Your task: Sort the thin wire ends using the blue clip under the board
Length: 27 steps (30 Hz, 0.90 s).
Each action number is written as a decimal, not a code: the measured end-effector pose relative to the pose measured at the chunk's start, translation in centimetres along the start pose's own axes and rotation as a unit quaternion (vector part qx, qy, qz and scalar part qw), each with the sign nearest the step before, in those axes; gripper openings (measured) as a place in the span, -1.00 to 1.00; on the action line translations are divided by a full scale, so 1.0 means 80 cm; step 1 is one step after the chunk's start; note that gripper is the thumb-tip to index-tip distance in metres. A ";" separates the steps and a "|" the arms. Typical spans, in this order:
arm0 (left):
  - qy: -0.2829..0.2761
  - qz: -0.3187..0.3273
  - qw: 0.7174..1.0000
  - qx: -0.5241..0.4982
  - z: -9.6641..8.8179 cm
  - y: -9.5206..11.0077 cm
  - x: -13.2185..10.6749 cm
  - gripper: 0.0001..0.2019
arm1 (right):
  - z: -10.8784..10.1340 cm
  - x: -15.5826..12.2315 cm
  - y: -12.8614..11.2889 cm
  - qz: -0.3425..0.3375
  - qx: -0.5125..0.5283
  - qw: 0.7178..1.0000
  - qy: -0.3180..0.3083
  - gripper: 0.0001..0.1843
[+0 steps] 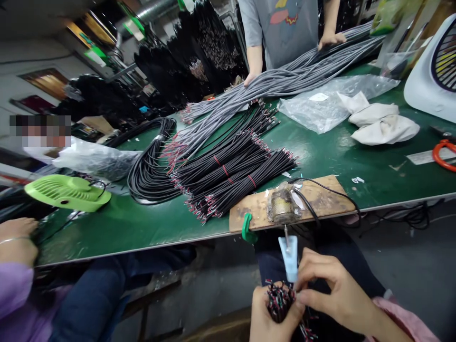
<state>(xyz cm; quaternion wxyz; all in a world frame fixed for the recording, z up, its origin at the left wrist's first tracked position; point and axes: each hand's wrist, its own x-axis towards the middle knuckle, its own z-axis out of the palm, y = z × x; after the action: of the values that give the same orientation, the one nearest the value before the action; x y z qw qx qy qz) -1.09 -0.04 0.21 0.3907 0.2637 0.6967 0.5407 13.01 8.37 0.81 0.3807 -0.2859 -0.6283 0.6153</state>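
Observation:
Below the table edge, my left hand (268, 317) is closed round a bundle of thin black cables (280, 300) whose red stripped ends point up. My right hand (333, 289) pinches at the top of that bundle, fingers pressed together on the wire ends. Just above them a pale blue holder (290, 256) with a metal tip hangs from a wooden board (320, 199). The board is clamped to the green table (142, 223) and carries a small taped device (282, 205).
Tied bundles of black cables (231, 175) and a black coil (149, 166) lie on the table. A person in a grey shirt (285, 28) handles long grey cables (285, 80) across it. White cloths (381, 123), plastic bags, a green fan (67, 192), a white fan (434, 71) and another seated person (17, 266) surround.

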 end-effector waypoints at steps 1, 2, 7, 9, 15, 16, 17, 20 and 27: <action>0.006 0.018 1.000 0.019 0.000 0.001 0.001 -0.64 | 0.002 0.000 -0.004 -0.013 -0.020 1.000 0.004 -0.90; 0.001 0.034 0.999 0.029 0.000 0.002 0.002 -0.65 | 0.003 0.000 -0.006 -0.020 -0.037 0.999 0.014 -0.90; -0.068 0.041 0.997 -0.002 0.000 0.007 0.005 -0.72 | 0.001 -0.004 -0.001 -0.005 -0.056 0.997 0.043 -0.77; -0.053 0.005 0.998 -0.033 -0.001 0.004 0.003 -0.70 | -0.002 -0.007 0.002 -0.005 -0.034 0.999 0.035 -0.73; -0.021 -0.058 0.990 -0.129 0.005 -0.003 -0.006 -0.63 | -0.002 -0.013 0.004 -0.028 -0.007 0.999 0.020 -0.85; -0.022 -0.061 0.988 -0.138 0.007 -0.002 -0.007 -0.62 | 0.000 -0.013 0.004 -0.031 -0.006 0.999 0.018 -0.88; -0.023 -0.063 0.987 -0.143 0.009 -0.002 -0.007 -0.62 | 0.001 -0.012 0.004 -0.035 -0.004 0.999 0.020 -0.90; -0.001 -0.063 0.987 -0.145 0.012 0.000 -0.007 -0.61 | 0.005 -0.011 0.003 -0.048 0.002 0.998 0.042 -0.88; -0.002 -0.102 0.976 -0.191 0.012 0.001 -0.007 -0.60 | 0.011 -0.010 0.006 -0.068 -0.011 0.995 0.075 -0.86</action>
<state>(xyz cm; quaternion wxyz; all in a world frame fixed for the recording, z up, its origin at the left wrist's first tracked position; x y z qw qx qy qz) 0.01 0.05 0.33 0.4883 0.1125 0.6028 0.6209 12.62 7.27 0.30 0.4645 -0.2921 -0.6229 0.5576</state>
